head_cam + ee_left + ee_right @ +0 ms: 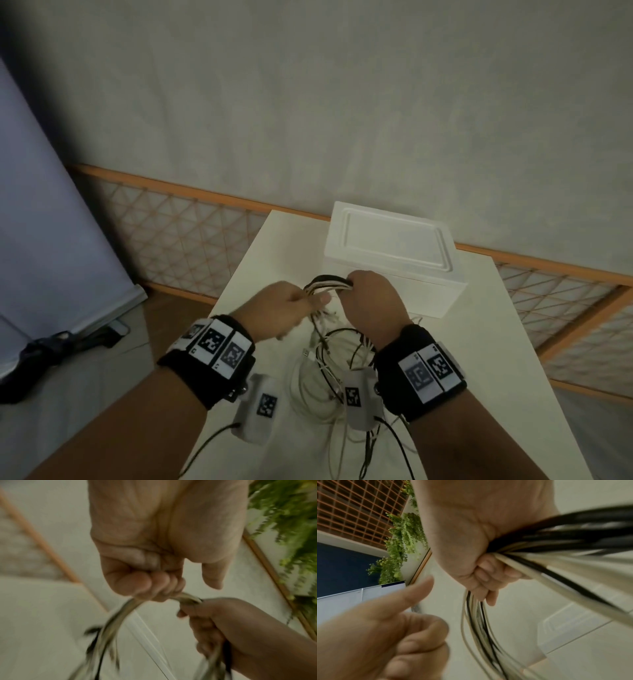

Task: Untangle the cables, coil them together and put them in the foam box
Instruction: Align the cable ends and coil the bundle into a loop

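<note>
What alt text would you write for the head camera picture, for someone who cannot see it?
Two hands hold a bundle of black and white cables above a white table: the left hand and the right hand both grip it. A closed white foam box sits just behind.

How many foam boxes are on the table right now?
1. The foam box sits at the table's far side, lid on, just beyond the right hand gripping the cables.
</note>
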A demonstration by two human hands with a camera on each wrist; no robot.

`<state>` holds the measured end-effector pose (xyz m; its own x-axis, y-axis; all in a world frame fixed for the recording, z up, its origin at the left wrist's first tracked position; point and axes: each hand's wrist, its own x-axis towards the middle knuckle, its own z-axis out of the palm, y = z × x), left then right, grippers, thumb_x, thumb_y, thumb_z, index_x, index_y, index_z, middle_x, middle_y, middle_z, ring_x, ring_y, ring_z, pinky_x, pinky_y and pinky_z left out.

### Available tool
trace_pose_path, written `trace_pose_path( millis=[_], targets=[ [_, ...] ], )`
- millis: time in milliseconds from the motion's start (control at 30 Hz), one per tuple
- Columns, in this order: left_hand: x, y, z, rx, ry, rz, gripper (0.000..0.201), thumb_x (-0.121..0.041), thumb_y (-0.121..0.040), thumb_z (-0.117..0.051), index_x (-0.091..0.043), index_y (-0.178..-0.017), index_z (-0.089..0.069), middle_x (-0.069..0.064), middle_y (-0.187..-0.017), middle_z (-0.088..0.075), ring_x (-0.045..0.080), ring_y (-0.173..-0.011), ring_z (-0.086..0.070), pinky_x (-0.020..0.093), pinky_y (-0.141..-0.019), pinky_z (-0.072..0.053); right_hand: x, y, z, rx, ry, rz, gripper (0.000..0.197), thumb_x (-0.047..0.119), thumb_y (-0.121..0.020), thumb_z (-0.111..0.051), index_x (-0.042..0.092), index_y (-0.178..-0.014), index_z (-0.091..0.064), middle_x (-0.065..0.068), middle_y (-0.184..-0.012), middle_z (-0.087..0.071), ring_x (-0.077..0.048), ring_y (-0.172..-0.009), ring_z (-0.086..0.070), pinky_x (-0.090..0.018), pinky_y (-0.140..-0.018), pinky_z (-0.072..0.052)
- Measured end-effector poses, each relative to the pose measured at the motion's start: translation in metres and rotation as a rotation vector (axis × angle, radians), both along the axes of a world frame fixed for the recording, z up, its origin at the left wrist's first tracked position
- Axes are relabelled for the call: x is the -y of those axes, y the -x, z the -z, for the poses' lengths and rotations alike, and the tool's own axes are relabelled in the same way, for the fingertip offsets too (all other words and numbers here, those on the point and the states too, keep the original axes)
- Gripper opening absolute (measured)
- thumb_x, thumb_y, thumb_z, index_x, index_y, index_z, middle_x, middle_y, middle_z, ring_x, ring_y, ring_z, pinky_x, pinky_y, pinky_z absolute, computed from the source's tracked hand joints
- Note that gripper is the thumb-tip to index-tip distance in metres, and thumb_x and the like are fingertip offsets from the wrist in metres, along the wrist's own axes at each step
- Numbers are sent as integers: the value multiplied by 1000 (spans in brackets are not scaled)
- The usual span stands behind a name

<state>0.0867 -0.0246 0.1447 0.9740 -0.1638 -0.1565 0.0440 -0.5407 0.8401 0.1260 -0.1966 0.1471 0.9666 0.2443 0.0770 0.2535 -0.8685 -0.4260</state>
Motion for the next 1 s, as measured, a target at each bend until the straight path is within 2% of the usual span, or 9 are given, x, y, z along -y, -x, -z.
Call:
trace_pose_path(
  millis=[67, 133, 200, 267, 400, 567, 733, 900, 1000],
  targets=[
    [17, 5, 7, -321, 496, -62, 65, -78, -70, -53, -13, -65, -60, 4, -62, -60, 19, -61, -56, 29, -64, -45, -7, 6, -1, 18, -9, -16, 17, 16, -87, -47, 11, -72, -51, -1, -70, -54, -22, -72, -53, -29, -61, -36],
    [27, 0, 14, -516, 949, -199, 60, -69, -77, -57, -11, -75, -67, 7, -73, -65, 21, -71, -59, 32, -71, -45, -16, 17, -2, 29, -7, -65, 13, 18, -88, -47, 11, -81, -56, -5, -80, -61, -24, -79, -59, -32, -67, -44],
    [30, -12, 18, -581, 1279, -402, 45, -50, -87, -61, -8, -71, -64, 6, -70, -62, 20, -65, -59, 31, -70, -47, -21, 29, 1, 53, -7, -139, 18, 27, -92, -48, 13, -96, -59, -4, -90, -65, -24, -86, -62, -32, -70, -46],
    [29, -25, 20, -578, 1421, -594, 31, -33, -91, -62, -10, -71, -56, 3, -61, -56, 16, -55, -55, 29, -62, -50, -19, 39, 8, 62, 34, -208, 27, 38, -95, -46, 14, -100, -57, -4, -92, -65, -23, -84, -61, -30, -65, -40],
    [9, -44, 21, -540, 1549, -769, 27, -24, -93, -60, -13, -70, -50, -4, -47, -44, 8, -37, -43, 16, -41, -41, 1, 51, 25, -1, 95, -294, 23, 37, -92, -47, 16, -84, -47, -2, -79, -58, -24, -74, -57, -32, -59, -37],
    [8, -53, 21, -498, 1561, -703, 31, -20, -93, -59, -15, -65, -48, -4, -47, -42, 7, -37, -42, 17, -39, -40, 30, 58, 34, -6, 111, -274, 25, 42, -91, -44, 19, -87, -52, 6, -75, -53, -16, -76, -59, -30, -62, -42],
    [11, -53, 35, -484, 1459, -730, 34, -23, -87, -67, -18, -61, -46, -6, -43, -38, 8, -32, -34, 17, -37, -33, 42, 59, 45, 36, 259, -319, 58, 67, -77, -18, 23, -93, -52, 4, -87, -63, -18, -81, -62, -29, -62, -40],
    [17, -43, 41, -407, 1183, -727, 32, -12, -86, -60, -20, -63, -39, -6, -41, -26, 10, -33, -21, 21, -39, -19, 45, 57, 43, -275, 297, -362, 56, 72, -71, -60, 25, -99, -47, 6, -95, -58, -14, -88, -55, -31, -70, -41],
    [21, -34, 35, -243, 1073, -607, 38, -16, -90, -61, -18, -61, -37, -3, -42, -24, 13, -35, -21, 25, -43, -20, 46, 47, 28, -317, 38, -308, 84, 75, -64, -62, 31, -134, -44, 14, -130, -50, -5, -117, -50, -27, -98, -43]
  ],
)
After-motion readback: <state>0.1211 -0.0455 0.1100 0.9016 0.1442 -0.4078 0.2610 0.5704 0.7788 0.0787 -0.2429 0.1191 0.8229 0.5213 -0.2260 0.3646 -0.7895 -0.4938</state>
